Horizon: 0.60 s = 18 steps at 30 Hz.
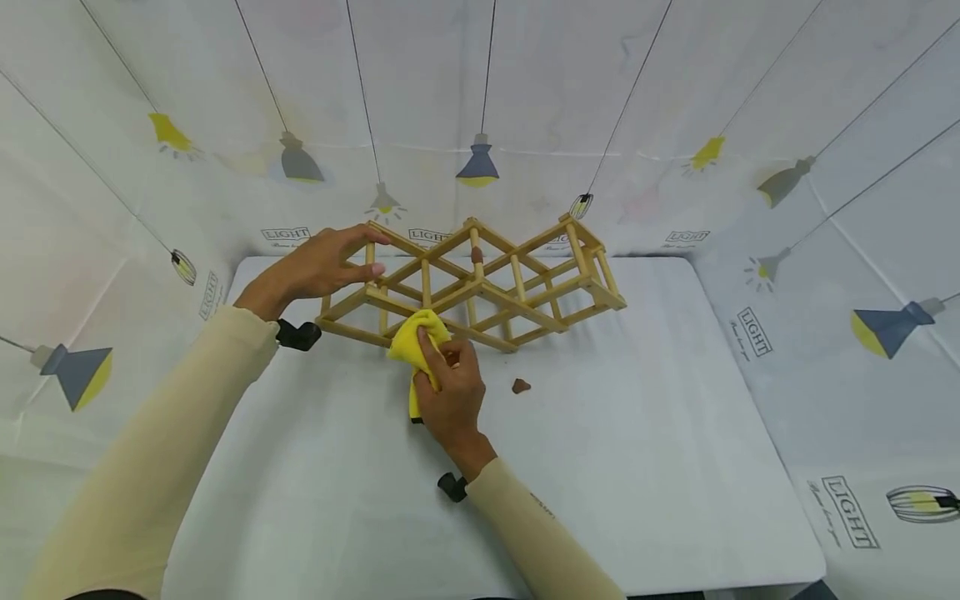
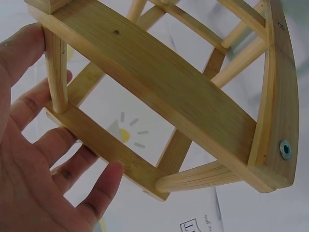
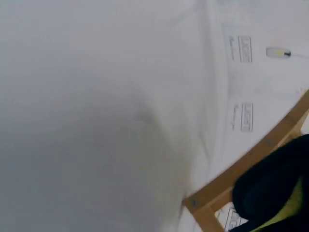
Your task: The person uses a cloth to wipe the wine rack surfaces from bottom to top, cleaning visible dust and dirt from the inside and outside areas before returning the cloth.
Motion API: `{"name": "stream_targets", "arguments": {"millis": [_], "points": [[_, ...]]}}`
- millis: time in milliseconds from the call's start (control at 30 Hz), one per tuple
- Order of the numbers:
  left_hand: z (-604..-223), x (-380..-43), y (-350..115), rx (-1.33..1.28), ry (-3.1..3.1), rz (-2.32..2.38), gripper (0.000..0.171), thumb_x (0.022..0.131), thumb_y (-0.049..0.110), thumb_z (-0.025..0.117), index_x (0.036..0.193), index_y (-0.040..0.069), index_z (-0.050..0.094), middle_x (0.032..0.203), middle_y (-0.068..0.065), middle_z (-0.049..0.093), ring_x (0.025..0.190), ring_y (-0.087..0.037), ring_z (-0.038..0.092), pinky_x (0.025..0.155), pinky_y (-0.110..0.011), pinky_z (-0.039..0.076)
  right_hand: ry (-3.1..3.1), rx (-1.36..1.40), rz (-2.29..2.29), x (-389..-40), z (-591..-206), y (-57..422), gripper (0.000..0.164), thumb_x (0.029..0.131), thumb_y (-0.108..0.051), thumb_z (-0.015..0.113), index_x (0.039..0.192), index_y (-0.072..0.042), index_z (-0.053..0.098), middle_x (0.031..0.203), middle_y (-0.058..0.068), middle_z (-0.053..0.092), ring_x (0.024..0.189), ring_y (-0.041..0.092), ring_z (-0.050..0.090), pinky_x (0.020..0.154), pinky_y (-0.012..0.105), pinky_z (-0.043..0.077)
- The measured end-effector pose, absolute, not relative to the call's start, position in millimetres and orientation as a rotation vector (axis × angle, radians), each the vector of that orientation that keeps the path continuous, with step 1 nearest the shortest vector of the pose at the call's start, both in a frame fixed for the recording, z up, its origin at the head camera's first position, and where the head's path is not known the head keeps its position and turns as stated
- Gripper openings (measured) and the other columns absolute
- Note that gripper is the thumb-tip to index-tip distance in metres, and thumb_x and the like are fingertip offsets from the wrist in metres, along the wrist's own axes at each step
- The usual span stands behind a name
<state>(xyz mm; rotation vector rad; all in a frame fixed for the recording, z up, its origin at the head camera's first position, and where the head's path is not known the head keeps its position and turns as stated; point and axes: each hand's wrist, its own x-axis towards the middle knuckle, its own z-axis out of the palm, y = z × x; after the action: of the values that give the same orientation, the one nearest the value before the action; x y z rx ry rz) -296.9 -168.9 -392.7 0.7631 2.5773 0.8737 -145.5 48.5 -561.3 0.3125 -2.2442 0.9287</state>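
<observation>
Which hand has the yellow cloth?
The right hand: it grips the yellow cloth in front of the wooden rack, whereas the left hand holds the rack's left end, without cloth.

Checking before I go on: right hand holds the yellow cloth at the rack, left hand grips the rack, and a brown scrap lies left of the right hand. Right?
Not quite: the head view shows the brown scrap lying right of the right hand. That hand does hold the yellow cloth at the rack, and the left hand grips it.
</observation>
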Motion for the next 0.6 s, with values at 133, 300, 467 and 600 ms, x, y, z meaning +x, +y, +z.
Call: {"name": "stream_targets", "arguments": {"millis": [133, 300, 467, 600], "points": [[-390.9, -297.0, -168.4, 0.753, 2.568, 0.871, 0.053, 0.107, 0.035, 0.065, 0.156, 0.019, 0.05, 0.172, -0.015, 0.036, 0.16, -0.045, 0.03, 0.125, -0.071, 0.025, -2.271, 0.249, 0.801, -151.6, -566.5, 68.7, 0.062, 0.086, -0.005, 0.075, 0.144, -0.025, 0.067, 0.11, 0.014, 0.063, 0.088, 0.022, 0.064, 0.057, 0.031, 0.057], [-390.0, -297.5, -166.6, 0.79, 2.558, 0.865, 0.054, 0.108, 0.037, 0.064, 0.156, 0.018, 0.049, 0.172, -0.014, 0.037, 0.16, -0.043, 0.03, 0.126, -0.069, 0.026, -2.447, -0.037, 0.816, -143.3, -591.3, 95.3, 0.063, 0.081, -0.005, 0.077, 0.139, -0.03, 0.07, 0.107, 0.008, 0.063, 0.088, 0.022, 0.062, 0.056, 0.044, 0.046], [-387.2, -295.9, -168.4, 0.757, 2.578, 0.841, 0.055, 0.108, 0.037, 0.064, 0.156, 0.018, 0.048, 0.172, -0.016, 0.035, 0.16, -0.046, 0.029, 0.125, -0.071, 0.025, -2.37, -0.053, 0.927, -138.0, -589.6, 95.9, 0.063, 0.081, -0.004, 0.074, 0.14, -0.027, 0.071, 0.103, 0.008, 0.061, 0.085, 0.021, 0.059, 0.061, 0.041, 0.043], [-389.5, -295.0, -168.2, 0.748, 2.572, 0.867, 0.053, 0.108, 0.034, 0.064, 0.156, 0.017, 0.049, 0.172, -0.016, 0.036, 0.16, -0.045, 0.029, 0.126, -0.071, 0.024, -2.249, 0.182, 0.899, -145.8, -568.4, 81.7, 0.061, 0.085, -0.005, 0.072, 0.142, -0.026, 0.069, 0.107, 0.015, 0.063, 0.085, 0.023, 0.061, 0.065, 0.042, 0.051]]}}
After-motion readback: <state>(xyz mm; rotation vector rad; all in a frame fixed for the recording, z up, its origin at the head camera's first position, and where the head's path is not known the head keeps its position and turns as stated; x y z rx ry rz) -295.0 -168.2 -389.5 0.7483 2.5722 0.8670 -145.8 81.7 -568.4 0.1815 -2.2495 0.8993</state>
